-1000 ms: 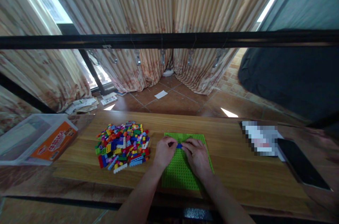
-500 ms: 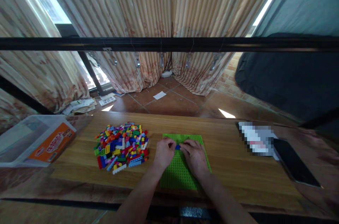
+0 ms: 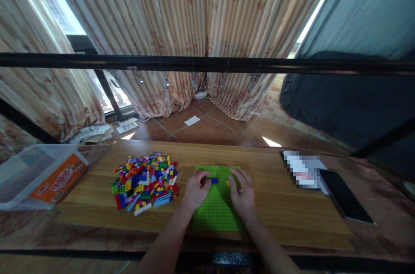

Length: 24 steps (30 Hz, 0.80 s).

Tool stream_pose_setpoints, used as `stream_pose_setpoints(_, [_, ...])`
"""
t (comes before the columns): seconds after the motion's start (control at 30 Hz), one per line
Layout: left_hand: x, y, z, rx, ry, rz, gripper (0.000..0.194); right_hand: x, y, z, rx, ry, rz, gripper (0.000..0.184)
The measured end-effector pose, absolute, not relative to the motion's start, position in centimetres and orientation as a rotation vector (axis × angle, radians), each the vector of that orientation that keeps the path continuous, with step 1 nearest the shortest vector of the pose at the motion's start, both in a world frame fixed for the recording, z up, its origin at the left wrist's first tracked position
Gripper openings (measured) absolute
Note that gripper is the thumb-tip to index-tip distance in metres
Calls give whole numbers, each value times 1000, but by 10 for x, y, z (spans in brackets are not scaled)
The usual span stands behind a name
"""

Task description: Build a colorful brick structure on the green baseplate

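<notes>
A green studded baseplate [image 3: 216, 211] lies flat on the wooden table [image 3: 266, 209] in front of me. A small blue brick [image 3: 214, 180] sits on its far part. My left hand [image 3: 195, 190] is curled, with thumb and forefinger pinching the left end of that brick. My right hand [image 3: 243, 192] rests on the plate's right side, a little apart from the blue brick, fingers loosely stretched forward. A tiny yellow piece [image 3: 228, 183] shows by its fingertips. A heap of mixed coloured bricks [image 3: 144, 180] lies left of the plate.
A clear plastic box with an orange label [image 3: 39, 174] stands at the table's left end. A black phone [image 3: 343, 196] and a blurred-out paper [image 3: 301, 169] lie on the right. A black rail [image 3: 207, 64] crosses the view; curtains and tiled floor lie beyond.
My right hand has let go of the blue brick and slid to the right on the plate. The left hand stays at the brick. My head has tilted slightly.
</notes>
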<state>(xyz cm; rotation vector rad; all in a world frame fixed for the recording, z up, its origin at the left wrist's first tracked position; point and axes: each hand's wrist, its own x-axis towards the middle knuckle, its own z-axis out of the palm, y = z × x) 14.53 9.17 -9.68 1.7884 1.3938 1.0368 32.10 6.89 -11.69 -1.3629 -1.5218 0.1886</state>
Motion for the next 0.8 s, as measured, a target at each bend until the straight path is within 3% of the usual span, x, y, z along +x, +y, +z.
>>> stream_pose_setpoints(0.4, [147,88,-105,1952,1364,920,18,343,62,-119,-1465,-1645,407,27])
stream_pose_setpoints(0.8, [149,89,-101,1916,1377,946,16,348,57,-123,-1459,-1780,308,23])
